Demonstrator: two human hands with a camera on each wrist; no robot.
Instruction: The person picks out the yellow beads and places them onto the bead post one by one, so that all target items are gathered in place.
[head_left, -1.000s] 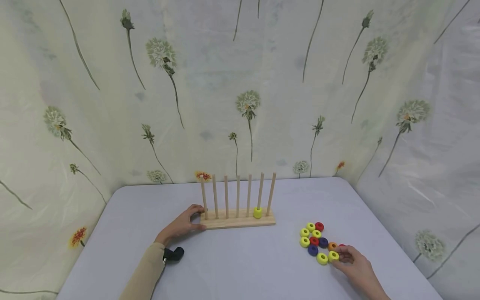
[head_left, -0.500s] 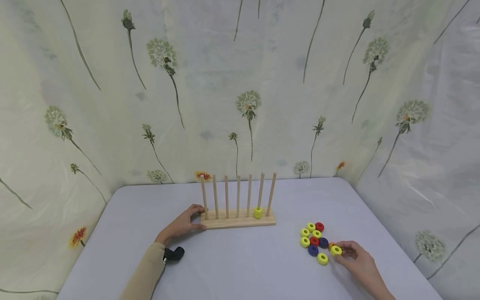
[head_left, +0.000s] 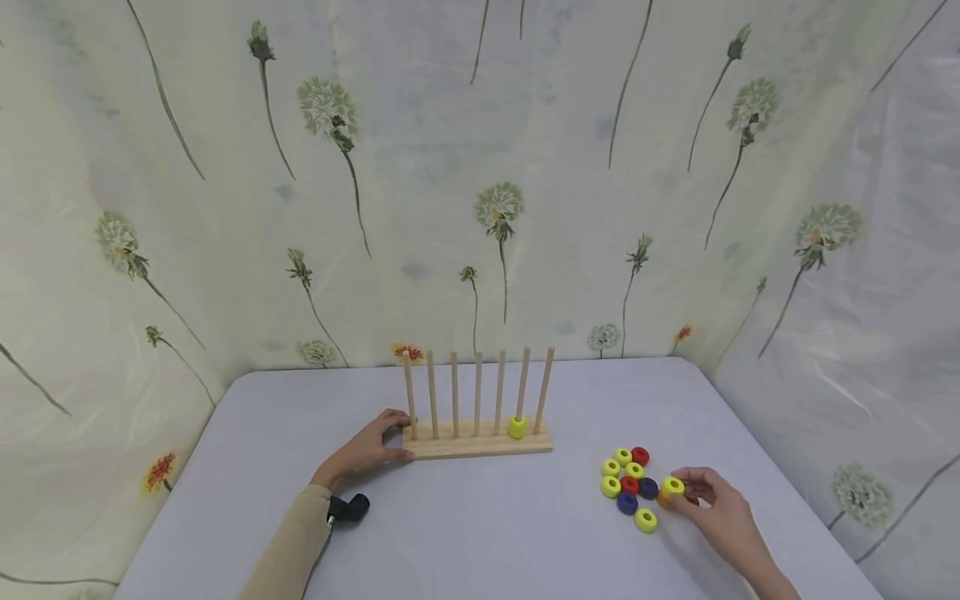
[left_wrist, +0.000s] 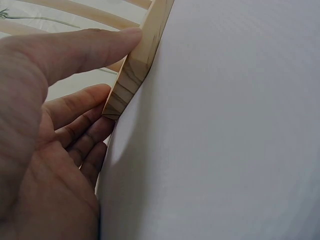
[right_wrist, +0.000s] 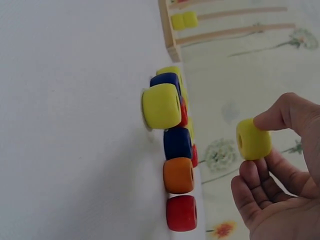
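Observation:
At the left end of the wooden peg stand [head_left: 480,443], my left hand [head_left: 367,450] holds the base, thumb on its front edge and fingers behind, as the left wrist view shows close up. Two yellow beads [right_wrist: 185,20] sit stacked on the second peg from the right. My right hand [head_left: 718,510] pinches a yellow bead [right_wrist: 254,140] between thumb and fingers, raised above the tabletop. Beneath and beside it lie an orange bead [right_wrist: 178,175] and a red bead [right_wrist: 181,213]. The other pegs of the stand are bare.
Several loose yellow, red and dark blue beads [head_left: 627,503] lie clustered on the white-covered table [head_left: 465,533], right of the stand. A black device [head_left: 349,508] is strapped to the left wrist. A flower-printed curtain [head_left: 420,167] hangs behind and along both sides.
My right hand has lifted the yellow bead off the tabletop, from beside the other yellow one, and moved it slightly up and away. The left hand stays at the stand's end.

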